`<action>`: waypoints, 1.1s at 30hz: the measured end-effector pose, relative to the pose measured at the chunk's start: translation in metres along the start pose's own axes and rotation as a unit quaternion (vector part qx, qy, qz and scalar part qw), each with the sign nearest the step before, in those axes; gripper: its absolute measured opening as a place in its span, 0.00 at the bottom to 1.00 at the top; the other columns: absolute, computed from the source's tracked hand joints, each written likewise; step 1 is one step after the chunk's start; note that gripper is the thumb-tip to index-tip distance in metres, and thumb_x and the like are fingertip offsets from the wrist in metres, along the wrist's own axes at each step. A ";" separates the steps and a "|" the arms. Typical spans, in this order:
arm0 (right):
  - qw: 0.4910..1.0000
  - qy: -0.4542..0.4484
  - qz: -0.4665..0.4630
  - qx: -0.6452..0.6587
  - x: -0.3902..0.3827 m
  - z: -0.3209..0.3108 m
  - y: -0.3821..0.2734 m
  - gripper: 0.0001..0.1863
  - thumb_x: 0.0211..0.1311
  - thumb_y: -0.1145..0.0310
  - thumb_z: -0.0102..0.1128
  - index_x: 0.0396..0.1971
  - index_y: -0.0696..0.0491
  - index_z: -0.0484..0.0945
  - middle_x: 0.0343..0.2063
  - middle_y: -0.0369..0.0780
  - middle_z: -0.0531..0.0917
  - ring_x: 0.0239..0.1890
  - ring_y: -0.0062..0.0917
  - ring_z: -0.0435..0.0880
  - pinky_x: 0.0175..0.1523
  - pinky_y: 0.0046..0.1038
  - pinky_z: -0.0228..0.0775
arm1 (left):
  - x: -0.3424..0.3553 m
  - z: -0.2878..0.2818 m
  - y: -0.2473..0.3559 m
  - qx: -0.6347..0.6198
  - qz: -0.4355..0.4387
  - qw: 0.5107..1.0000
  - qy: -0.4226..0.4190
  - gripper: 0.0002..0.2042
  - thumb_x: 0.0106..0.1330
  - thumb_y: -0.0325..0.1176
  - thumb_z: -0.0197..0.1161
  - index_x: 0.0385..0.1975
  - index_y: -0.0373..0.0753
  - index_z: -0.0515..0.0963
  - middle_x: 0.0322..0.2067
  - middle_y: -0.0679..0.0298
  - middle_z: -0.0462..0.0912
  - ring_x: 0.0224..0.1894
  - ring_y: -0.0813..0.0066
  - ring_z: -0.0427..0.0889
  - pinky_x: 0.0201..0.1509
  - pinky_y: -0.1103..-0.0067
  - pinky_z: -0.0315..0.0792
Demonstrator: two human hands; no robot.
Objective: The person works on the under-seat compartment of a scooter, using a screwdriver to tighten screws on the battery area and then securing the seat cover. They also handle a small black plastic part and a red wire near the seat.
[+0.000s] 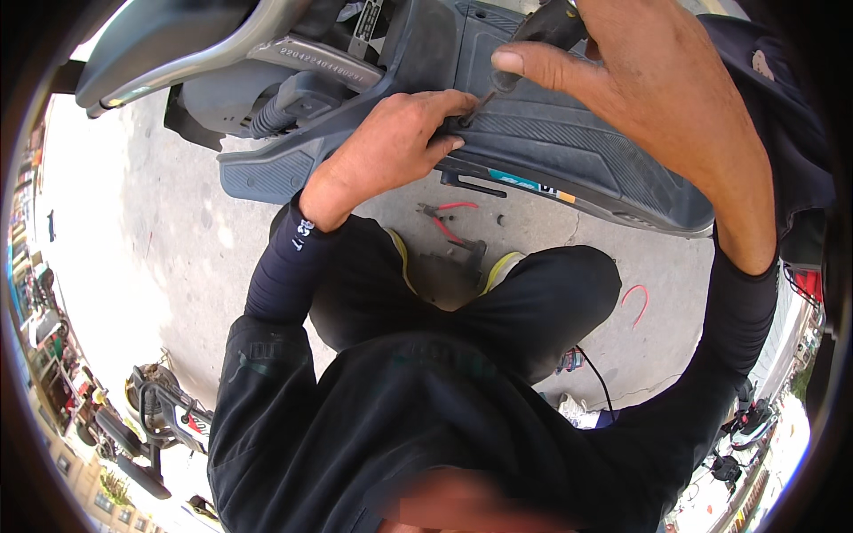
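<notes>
My right hand point(657, 98) is closed round the dark handle of a screwdriver point(544, 28), thumb stretched along it. The screwdriver's thin shaft slants down to the edge of a scooter's dark grey ribbed footboard point(551, 138). My left hand point(391, 133) rests at that edge, index finger beside the shaft's tip and thumb a little below. The fingers are curled in, and whatever lies between them is too small to make out. Just under the footboard's side sticks out a black bracket point(475, 185).
Red-handled pliers point(449, 222) lie on the concrete ground point(178, 231) between my feet, near a dark tool point(469, 258). A bent red strip point(636, 304) lies beyond my right knee. The scooter's seat point(160, 49) is at upper left. Another two-wheeler point(151, 426) stands at lower left.
</notes>
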State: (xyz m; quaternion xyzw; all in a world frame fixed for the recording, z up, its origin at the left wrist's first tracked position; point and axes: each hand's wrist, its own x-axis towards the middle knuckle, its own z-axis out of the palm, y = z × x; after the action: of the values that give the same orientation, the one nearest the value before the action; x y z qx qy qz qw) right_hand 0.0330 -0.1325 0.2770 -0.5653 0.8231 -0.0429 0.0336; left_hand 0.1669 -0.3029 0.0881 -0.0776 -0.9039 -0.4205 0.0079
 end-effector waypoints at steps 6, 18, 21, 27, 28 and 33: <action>0.997 0.004 0.051 -0.055 0.006 0.014 -0.004 0.26 0.62 0.54 0.71 0.40 0.62 0.73 0.17 0.49 0.78 0.23 0.49 0.82 0.32 0.41 0.74 | 0.000 -0.004 -0.001 -0.047 -0.020 0.999 -0.017 0.23 0.66 0.24 0.68 0.61 0.32 0.73 0.54 0.51 0.84 0.56 0.54 0.85 0.59 0.68 0.81; 0.961 0.209 0.049 0.177 0.008 0.061 0.002 0.27 0.65 0.55 0.69 0.52 0.62 0.78 0.51 0.54 0.83 0.45 0.52 0.86 0.52 0.43 0.78 | 0.071 0.027 0.085 -0.084 -0.056 0.935 0.341 0.25 0.60 0.33 0.73 0.54 0.30 0.73 0.50 0.44 0.78 0.50 0.52 0.84 0.46 0.63 0.77; 0.947 0.283 0.015 0.148 0.010 0.070 -0.004 0.22 0.61 0.58 0.71 0.43 0.63 0.81 0.51 0.55 0.82 0.54 0.45 0.82 0.54 0.41 0.79 | 0.083 -0.002 0.026 -0.266 -0.003 0.957 0.119 0.20 0.61 0.31 0.72 0.50 0.30 0.76 0.46 0.52 0.82 0.48 0.65 0.83 0.47 0.69 0.78; 0.931 0.327 0.033 0.159 0.010 0.071 -0.017 0.26 0.62 0.57 0.70 0.51 0.64 0.82 0.58 0.51 0.80 0.60 0.46 0.80 0.62 0.41 0.75 | 0.073 0.013 0.069 -0.123 0.002 0.916 0.381 0.18 0.62 0.31 0.71 0.48 0.30 0.77 0.45 0.52 0.83 0.47 0.64 0.83 0.48 0.70 0.78; 0.923 0.338 -0.021 0.184 0.011 0.070 -0.020 0.27 0.60 0.58 0.71 0.50 0.65 0.82 0.56 0.51 0.81 0.60 0.47 0.80 0.64 0.42 0.74 | 0.072 0.031 0.078 -0.123 0.002 0.885 0.449 0.18 0.62 0.31 0.71 0.48 0.30 0.77 0.45 0.52 0.83 0.47 0.63 0.83 0.48 0.70 0.78; 0.923 0.342 -0.004 0.177 0.011 0.072 -0.024 0.22 0.63 0.62 0.68 0.49 0.64 0.81 0.50 0.53 0.84 0.55 0.49 0.82 0.60 0.42 0.75 | 0.082 -0.031 0.018 -0.344 0.028 0.938 -0.019 0.17 0.63 0.32 0.70 0.48 0.30 0.77 0.43 0.50 0.84 0.46 0.61 0.85 0.48 0.69 0.78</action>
State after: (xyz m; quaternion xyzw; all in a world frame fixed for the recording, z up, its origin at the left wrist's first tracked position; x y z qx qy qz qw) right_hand 0.0591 -0.1539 0.2081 -0.5047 0.7611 -0.3785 -0.1505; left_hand 0.0870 -0.3038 0.1283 -0.1089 -0.7016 -0.7038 -0.0250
